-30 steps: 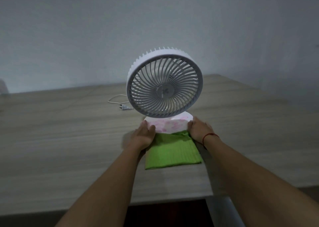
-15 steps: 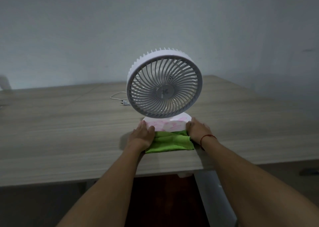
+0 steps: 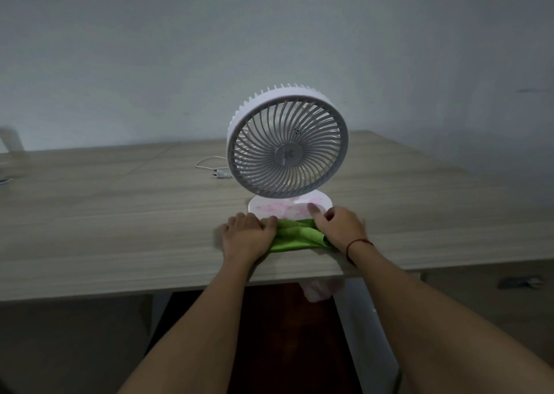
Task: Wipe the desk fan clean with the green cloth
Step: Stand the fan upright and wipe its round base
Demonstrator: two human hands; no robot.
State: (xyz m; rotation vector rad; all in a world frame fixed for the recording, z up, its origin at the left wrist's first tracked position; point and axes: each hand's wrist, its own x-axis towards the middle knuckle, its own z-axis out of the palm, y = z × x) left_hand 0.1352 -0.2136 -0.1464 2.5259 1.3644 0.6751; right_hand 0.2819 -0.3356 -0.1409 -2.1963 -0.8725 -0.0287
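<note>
- I'm gripping the bunched green cloth (image 3: 295, 237) with both hands, left hand (image 3: 247, 236) and right hand (image 3: 340, 228) pinching opposite ends, its long axis running between them.
- The desk fan (image 3: 287, 141) is standing just beyond my hands on the bench (image 3: 120, 213), nearer the right.

1. Desk fan (image 3: 287, 144): white, upright on the wooden counter (image 3: 120, 213), round grille facing the camera, pink-patterned base (image 3: 289, 209).
2. Green cloth (image 3: 296, 234): bunched just in front of the base, near the counter's front edge.
3. Left hand (image 3: 247, 237): resting on the cloth's left end.
4. Right hand (image 3: 338, 228): on the cloth's right end, one finger touching the base; red string at the wrist.
5. Power plug (image 3: 220, 174): lying behind the fan, to its left.
</note>
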